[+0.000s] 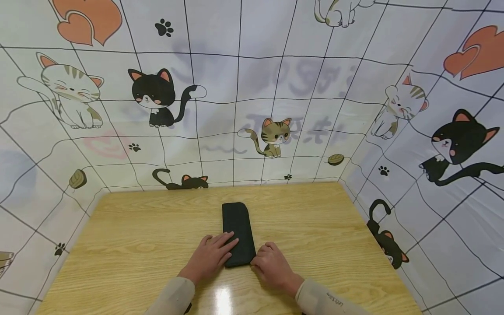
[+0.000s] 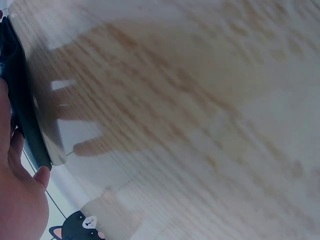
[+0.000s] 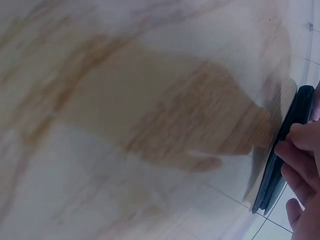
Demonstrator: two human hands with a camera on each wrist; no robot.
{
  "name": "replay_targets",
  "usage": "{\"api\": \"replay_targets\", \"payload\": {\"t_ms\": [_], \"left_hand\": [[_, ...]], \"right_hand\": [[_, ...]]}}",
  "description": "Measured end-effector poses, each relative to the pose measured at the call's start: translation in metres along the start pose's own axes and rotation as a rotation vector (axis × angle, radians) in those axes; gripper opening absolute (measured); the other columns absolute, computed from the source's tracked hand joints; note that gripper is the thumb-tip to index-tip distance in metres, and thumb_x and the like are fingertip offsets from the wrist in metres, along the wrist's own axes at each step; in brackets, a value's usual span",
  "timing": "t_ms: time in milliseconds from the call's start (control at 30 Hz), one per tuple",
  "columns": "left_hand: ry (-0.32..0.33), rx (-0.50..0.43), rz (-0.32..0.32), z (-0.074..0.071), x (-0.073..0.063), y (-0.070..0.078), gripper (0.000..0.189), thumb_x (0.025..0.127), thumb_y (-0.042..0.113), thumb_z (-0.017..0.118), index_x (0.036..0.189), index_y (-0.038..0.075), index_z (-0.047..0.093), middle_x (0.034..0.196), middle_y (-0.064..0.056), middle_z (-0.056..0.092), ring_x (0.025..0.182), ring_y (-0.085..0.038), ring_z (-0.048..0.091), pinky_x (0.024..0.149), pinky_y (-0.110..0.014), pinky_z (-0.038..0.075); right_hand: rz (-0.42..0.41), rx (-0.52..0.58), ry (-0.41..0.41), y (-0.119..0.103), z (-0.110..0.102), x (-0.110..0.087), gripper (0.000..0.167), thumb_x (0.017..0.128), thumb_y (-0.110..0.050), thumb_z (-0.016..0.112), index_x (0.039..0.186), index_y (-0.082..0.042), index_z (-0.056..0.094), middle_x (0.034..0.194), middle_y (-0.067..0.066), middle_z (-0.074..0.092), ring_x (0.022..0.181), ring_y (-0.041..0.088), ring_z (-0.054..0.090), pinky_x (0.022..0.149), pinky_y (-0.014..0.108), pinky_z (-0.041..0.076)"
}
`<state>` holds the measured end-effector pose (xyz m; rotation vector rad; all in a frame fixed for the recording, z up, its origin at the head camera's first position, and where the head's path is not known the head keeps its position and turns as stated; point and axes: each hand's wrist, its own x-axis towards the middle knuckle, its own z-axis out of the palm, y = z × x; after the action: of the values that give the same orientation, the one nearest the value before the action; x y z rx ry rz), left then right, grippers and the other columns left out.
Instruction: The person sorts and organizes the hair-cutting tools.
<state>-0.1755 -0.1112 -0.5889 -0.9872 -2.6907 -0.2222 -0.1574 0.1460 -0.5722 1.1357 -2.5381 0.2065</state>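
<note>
A long, flat, black case [image 1: 238,223] with a rounded far corner lies lengthwise on the wooden table. My left hand [image 1: 212,256] rests on its left side, fingers stretched over the top face. At the near right corner, my right hand [image 1: 273,266] has its fingers curled and pinches the case's edge. In the right wrist view the edge of the case [image 3: 272,182] shows as two dark layers, with the thumb and fingertips of the right hand [image 3: 302,160] against it. The left wrist view shows the case [image 2: 25,105] side-on beside the left hand [image 2: 22,200].
The light wooden table [image 1: 157,227] reflects a bright spot of light near its front. White cloth walls [image 1: 216,118] with grid lines and cartoon cats enclose it at the back and both sides.
</note>
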Motion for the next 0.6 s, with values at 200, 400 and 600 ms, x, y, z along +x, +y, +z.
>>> {"api": "replay_targets", "payload": {"t_ms": [200, 400, 600], "left_hand": [[-0.01, -0.005, -0.013, -0.0005, 0.0, 0.0005, 0.046, 0.1, 0.036, 0.053, 0.145, 0.026, 0.049, 0.151, 0.0, 0.046, 0.135, -0.019, 0.049, 0.101, -0.051, 0.043], [-0.014, 0.017, -0.019, -0.0016, -0.0001, 0.0011, 0.046, 0.1, 0.038, 0.053, 0.145, 0.027, 0.049, 0.151, 0.001, 0.046, 0.135, -0.018, 0.049, 0.102, -0.051, 0.043], [-0.006, 0.018, -0.008, -0.0015, -0.0001, 0.0008, 0.046, 0.1, 0.038, 0.052, 0.145, 0.027, 0.049, 0.151, 0.0, 0.046, 0.135, -0.019, 0.049, 0.102, -0.052, 0.043]], "right_hand": [[0.0, -0.011, 0.011, -0.0015, 0.0004, -0.0008, 0.004, 0.079, -0.024, 0.078, 0.079, -0.025, 0.074, 0.075, -0.013, 0.07, 0.078, 0.007, 0.058, 0.089, 0.032, 0.045], [-0.002, -0.008, 0.002, -0.0012, -0.0006, -0.0004, 0.003, 0.079, -0.024, 0.078, 0.08, -0.025, 0.075, 0.075, -0.013, 0.069, 0.078, 0.007, 0.058, 0.09, 0.032, 0.044], [0.001, -0.008, -0.007, -0.0006, -0.0003, -0.0006, 0.004, 0.08, -0.025, 0.078, 0.08, -0.025, 0.074, 0.076, -0.013, 0.07, 0.078, 0.006, 0.059, 0.091, 0.033, 0.044]]}}
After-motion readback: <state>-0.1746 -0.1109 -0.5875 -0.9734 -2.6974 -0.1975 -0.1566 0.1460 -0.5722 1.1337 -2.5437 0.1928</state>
